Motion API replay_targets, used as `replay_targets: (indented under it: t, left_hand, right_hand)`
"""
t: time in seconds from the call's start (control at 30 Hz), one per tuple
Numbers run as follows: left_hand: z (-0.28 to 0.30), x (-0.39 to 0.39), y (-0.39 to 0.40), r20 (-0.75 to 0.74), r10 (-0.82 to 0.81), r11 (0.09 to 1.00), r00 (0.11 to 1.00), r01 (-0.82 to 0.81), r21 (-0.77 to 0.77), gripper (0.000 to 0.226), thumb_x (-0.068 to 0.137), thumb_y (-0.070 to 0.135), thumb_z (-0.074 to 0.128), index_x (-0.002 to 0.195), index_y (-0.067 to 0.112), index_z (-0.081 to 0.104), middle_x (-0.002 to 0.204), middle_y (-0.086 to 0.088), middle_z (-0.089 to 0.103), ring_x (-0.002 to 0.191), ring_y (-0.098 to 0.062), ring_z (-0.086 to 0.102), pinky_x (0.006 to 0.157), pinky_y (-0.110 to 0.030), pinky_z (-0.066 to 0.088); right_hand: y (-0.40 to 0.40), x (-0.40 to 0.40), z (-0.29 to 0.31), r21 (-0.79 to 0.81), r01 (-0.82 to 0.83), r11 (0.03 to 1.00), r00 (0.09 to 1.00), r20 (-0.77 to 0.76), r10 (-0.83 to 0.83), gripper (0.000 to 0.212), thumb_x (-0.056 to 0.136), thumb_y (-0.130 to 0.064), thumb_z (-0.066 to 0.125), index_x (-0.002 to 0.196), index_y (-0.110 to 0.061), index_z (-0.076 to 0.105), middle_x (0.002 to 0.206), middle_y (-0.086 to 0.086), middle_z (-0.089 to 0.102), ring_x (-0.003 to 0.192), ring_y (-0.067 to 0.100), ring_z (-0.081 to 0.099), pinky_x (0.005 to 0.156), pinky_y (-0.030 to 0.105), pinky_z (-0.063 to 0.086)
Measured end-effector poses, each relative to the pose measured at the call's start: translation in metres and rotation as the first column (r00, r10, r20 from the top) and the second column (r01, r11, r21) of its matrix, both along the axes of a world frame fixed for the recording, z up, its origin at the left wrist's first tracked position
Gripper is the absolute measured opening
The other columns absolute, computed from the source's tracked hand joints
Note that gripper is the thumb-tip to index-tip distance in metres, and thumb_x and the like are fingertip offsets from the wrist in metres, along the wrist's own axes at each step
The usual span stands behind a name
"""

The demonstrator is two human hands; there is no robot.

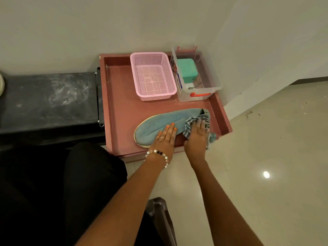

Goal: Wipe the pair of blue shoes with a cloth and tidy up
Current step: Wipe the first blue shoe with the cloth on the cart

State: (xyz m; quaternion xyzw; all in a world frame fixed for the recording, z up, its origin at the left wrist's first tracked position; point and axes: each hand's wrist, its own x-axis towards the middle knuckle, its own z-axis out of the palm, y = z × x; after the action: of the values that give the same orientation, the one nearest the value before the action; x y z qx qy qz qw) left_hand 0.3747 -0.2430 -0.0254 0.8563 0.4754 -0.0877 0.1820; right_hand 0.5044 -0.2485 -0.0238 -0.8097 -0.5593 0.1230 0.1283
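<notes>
On the reddish-brown rimmed wooden tray (113, 96) set against the wall: one blue fabric slip-on shoe (159, 121) with a pale sole edge, lying on its side near the front rim, toe to the left. Second shoe of the pair not in view.

Left hand (164, 138): fingers straight, flat on the toe end, pinning the shoe; holds nothing. Right hand (196, 137): palm down on a striped grey-blue cloth (192, 124) at the heel opening, fingers spread over the bunched fabric, pressing rather than pinching; a tail of cloth hangs over the front rim.

Step in hand, by my reading: wiping the heel end. Best done with the left hand bracing firmly, strokes running heel to toe, then the shoe turned to reach the hidden side.

Containers at the back of the tray: pink perforated plastic basket (152, 77), nothing in it. Touching it on the right, a clear plastic box (211, 87) with orange latch, holding a teal rectangular case (187, 70), a printed carton and a small metal item, unidentifiable.
</notes>
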Motion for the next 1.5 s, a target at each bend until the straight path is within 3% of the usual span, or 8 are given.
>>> replay_targets:
  t: [0.27, 0.5, 0.7, 0.9, 1.1, 1.27, 1.4, 1.5]
  left_hand:
    - [-0.004, -0.004, 0.000, -0.003, -0.025, 1.000, 1.000, 0.025, -0.015, 0.098, 0.082, 0.003, 0.052, 0.148, 0.007, -0.021, 0.155, -0.007, -0.029, 0.145, -0.022, -0.019, 0.116, -0.033, -0.007]
    - [-0.003, -0.004, 0.002, -0.042, -0.039, 0.999, 0.998, 0.037, -0.038, 0.105, 0.080, 0.007, 0.060, 0.148, 0.006, -0.020, 0.154, -0.008, -0.031, 0.145, -0.022, -0.019, 0.116, -0.033, -0.006]
    - [-0.003, -0.003, 0.003, -0.035, -0.032, 0.999, 0.999, 0.031, -0.045, 0.106, 0.080, 0.007, 0.061, 0.147, 0.007, -0.022, 0.154, -0.007, -0.030, 0.145, -0.022, -0.020, 0.116, -0.034, -0.005]
    - [-0.003, -0.002, 0.003, -0.050, -0.041, 0.998, 0.998, 0.038, -0.053, 0.108, 0.080, 0.010, 0.063, 0.147, 0.007, -0.022, 0.153, -0.008, -0.031, 0.144, -0.022, -0.021, 0.116, -0.034, -0.005]
    - [-0.004, -0.002, 0.004, -0.047, -0.048, 0.998, 0.998, 0.046, -0.034, 0.106, 0.082, 0.011, 0.061, 0.147, 0.007, -0.022, 0.154, -0.008, -0.030, 0.145, -0.023, -0.019, 0.116, -0.034, -0.004]
    - [-0.003, -0.003, 0.006, -0.048, -0.055, 0.997, 0.997, 0.052, -0.057, 0.103, 0.084, 0.011, 0.060, 0.147, 0.007, -0.021, 0.153, -0.008, -0.032, 0.144, -0.023, -0.021, 0.116, -0.034, -0.005]
    - [-0.004, -0.003, 0.005, -0.040, -0.055, 0.997, 0.998, 0.053, -0.052, 0.103, 0.083, 0.011, 0.059, 0.147, 0.007, -0.022, 0.154, -0.007, -0.031, 0.145, -0.022, -0.020, 0.116, -0.034, -0.006]
    - [-0.004, -0.002, 0.005, -0.042, -0.043, 0.998, 0.998, 0.041, -0.053, 0.105, 0.083, 0.013, 0.060, 0.147, 0.007, -0.022, 0.154, -0.007, -0.030, 0.145, -0.022, -0.019, 0.116, -0.034, -0.005]
  right_hand:
    - [0.007, 0.078, 0.015, -0.019, -0.529, 0.849, 0.796, 0.336, 0.503, 0.060, 0.053, 0.016, 0.062, 0.111, 0.002, 0.065, 0.111, 0.019, 0.067, 0.106, 0.033, 0.063, 0.107, 0.056, 0.018]
    - [-0.001, 0.011, 0.002, 0.106, -0.281, 0.954, 0.958, -0.034, 0.286, 0.062, 0.052, 0.023, 0.058, 0.112, 0.008, 0.063, 0.112, 0.026, 0.065, 0.107, 0.039, 0.060, 0.105, 0.048, 0.035]
    - [0.014, 0.056, 0.009, 0.076, -0.313, 0.947, 0.926, 0.247, 0.286, 0.049, 0.050, 0.022, 0.063, 0.095, 0.004, 0.069, 0.090, 0.020, 0.070, 0.083, 0.034, 0.067, 0.100, 0.053, 0.039]
    - [0.003, 0.017, 0.016, 0.141, -0.226, 0.964, 0.958, -0.149, 0.246, 0.050, 0.056, 0.020, 0.055, 0.101, 0.003, 0.068, 0.099, 0.020, 0.070, 0.093, 0.039, 0.063, 0.088, 0.041, 0.050]
    - [0.017, 0.055, 0.019, -0.078, -0.320, 0.944, 0.911, 0.247, 0.329, 0.042, 0.053, 0.015, 0.073, 0.094, 0.005, 0.068, 0.090, 0.022, 0.070, 0.085, 0.037, 0.066, 0.101, 0.055, 0.037]
    - [0.005, 0.003, 0.018, 0.061, -0.215, 0.975, 0.968, -0.117, 0.221, 0.043, 0.057, 0.019, 0.058, 0.096, 0.005, 0.067, 0.099, 0.023, 0.069, 0.094, 0.039, 0.062, 0.091, 0.039, 0.046]
    - [0.009, 0.066, 0.020, -0.162, -0.413, 0.896, 0.878, 0.191, 0.439, 0.076, 0.040, -0.002, 0.088, 0.112, -0.003, 0.066, 0.111, 0.016, 0.068, 0.104, 0.033, 0.063, 0.108, 0.048, 0.030]
    - [0.019, 0.037, 0.018, -0.204, -0.240, 0.949, 0.917, 0.274, 0.291, 0.041, 0.073, -0.001, 0.069, 0.114, -0.003, 0.063, 0.116, 0.015, 0.065, 0.111, 0.029, 0.057, 0.115, 0.043, 0.014]
